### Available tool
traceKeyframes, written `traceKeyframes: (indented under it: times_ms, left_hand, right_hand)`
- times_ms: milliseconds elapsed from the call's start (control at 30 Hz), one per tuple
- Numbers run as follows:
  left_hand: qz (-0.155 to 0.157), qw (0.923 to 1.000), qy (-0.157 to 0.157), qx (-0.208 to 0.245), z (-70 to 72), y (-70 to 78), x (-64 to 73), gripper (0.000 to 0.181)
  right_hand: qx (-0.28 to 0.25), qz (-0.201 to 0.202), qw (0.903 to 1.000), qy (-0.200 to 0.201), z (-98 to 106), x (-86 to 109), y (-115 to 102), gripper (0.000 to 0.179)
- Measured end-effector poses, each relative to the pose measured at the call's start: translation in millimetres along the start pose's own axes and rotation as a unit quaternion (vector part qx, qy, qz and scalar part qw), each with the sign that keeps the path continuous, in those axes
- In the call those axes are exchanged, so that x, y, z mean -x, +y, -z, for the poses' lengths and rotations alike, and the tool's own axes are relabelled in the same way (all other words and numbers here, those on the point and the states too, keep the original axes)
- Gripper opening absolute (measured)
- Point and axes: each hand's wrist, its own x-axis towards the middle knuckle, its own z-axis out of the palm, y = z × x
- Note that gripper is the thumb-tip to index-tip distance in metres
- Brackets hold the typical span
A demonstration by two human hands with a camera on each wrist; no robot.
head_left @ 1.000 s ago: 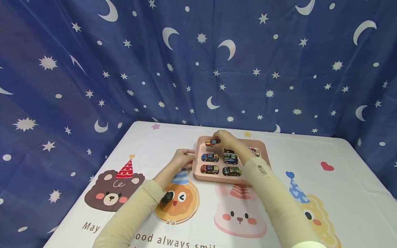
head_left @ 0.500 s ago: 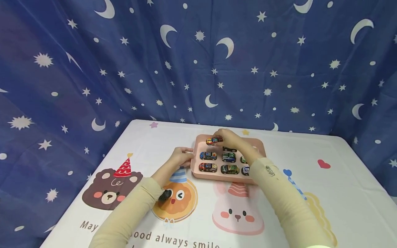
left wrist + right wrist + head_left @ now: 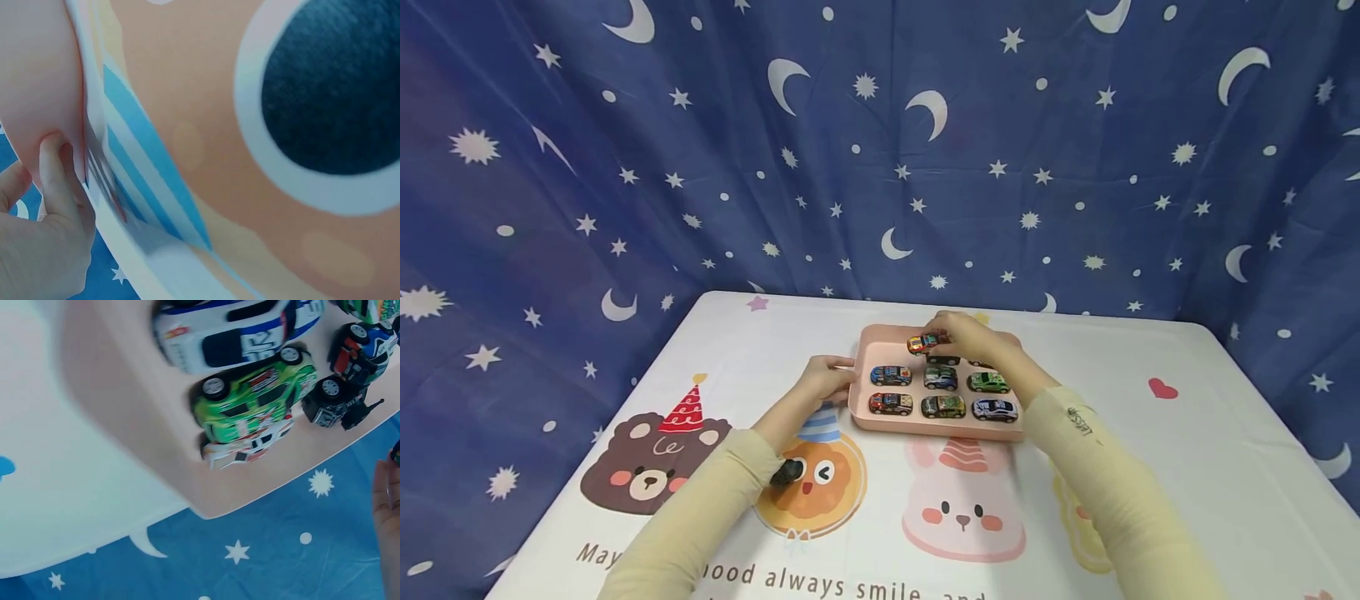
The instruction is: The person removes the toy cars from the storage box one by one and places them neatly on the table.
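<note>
My right hand [image 3: 961,335] pinches a small red, yellow and blue toy car [image 3: 923,343] above the back part of a pink tray [image 3: 902,427]. Its fingers cover the car's right end. In the right wrist view, only part of that hand [image 3: 389,519] shows, at the right edge. My left hand [image 3: 826,379] holds the tray's left side; in the left wrist view, its bent finger [image 3: 53,156] presses the pink wall. Several toy cars stand in rows in the tray, among them a blue car [image 3: 891,376], a green car [image 3: 988,382] and a white-purple car [image 3: 995,410].
The tray stands on a white tablecloth [image 3: 1112,392] printed with cartoon animals. A blue curtain [image 3: 880,150] with moons and stars hangs behind the table. A small black object [image 3: 787,473] sits at my left wrist.
The head view has shifted, so the tray appears farther left. My right hand has moved slightly right over the tray with the car, which is now tilted. My left hand stays at the tray's side.
</note>
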Motion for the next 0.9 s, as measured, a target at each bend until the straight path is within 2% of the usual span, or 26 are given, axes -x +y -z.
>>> traceKeyframes:
  times_ms: [133, 333, 467, 667, 900]
  left_hand:
    - [0.002, 1.0, -0.004, 0.001, 2.7, -1.2, -2.8, 0.038]
    - [0.022, 0.9996, -0.006, 0.015, 5.5, -2.3, -5.3, 0.041]
    - [0.031, 0.9991, -0.007, 0.029, 5.6, -0.4, -5.7, 0.041]
    - [0.031, 0.9986, 0.004, 0.042, 5.9, 2.8, -4.4, 0.038]
    - [0.033, 0.9988, -0.004, 0.037, 4.5, 3.8, -4.0, 0.038]
  right_hand:
    - [0.005, -0.011, 0.9999, 0.005, 3, 9.3, 3, 0.034]
    - [0.018, 0.013, 0.9994, 0.028, 3, 25.3, 12, 0.034]
    - [0.008, 0.015, 0.9989, 0.044, 5, 36.0, 21, 0.034]
    - [0.001, -0.022, 0.9986, 0.047, 12, 50.4, 33, 0.034]
    - [-0.01, -0.06, 0.997, 0.048, 16, 67.8, 44, 0.035]
